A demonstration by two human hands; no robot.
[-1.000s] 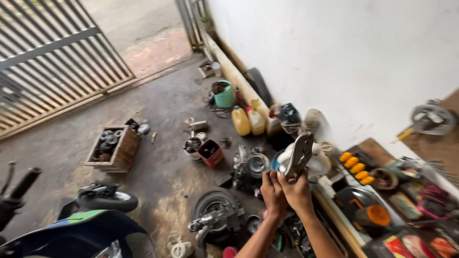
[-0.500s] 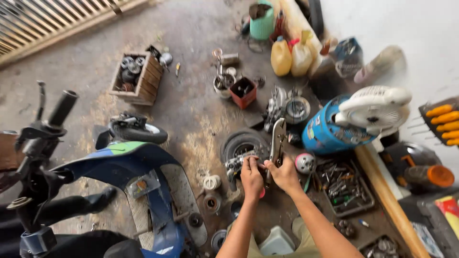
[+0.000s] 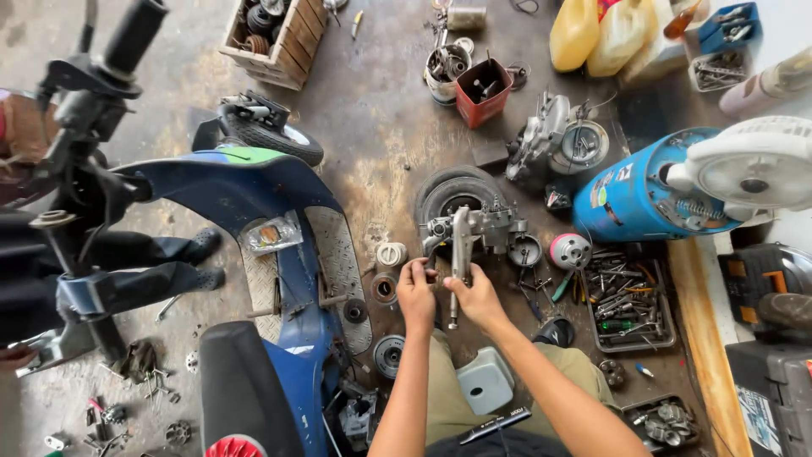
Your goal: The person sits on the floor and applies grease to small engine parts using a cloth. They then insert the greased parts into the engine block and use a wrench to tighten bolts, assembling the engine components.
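Both hands hold a long silver metal part (image 3: 459, 258) upright over the floor: left hand (image 3: 416, 292) pinches its lower left edge, right hand (image 3: 475, 298) grips the lower shaft from the right. Part stands just in front of a small tyre (image 3: 452, 188) with engine casing (image 3: 486, 228), near scene centre. Blue scooter (image 3: 262, 254) lies left; tool tray (image 3: 630, 296) and blue cylinder (image 3: 630, 199) right.

Both hands (image 3: 447, 294) grip a long metal part (image 3: 459, 258) over a cluttered floor (image 3: 372, 110).
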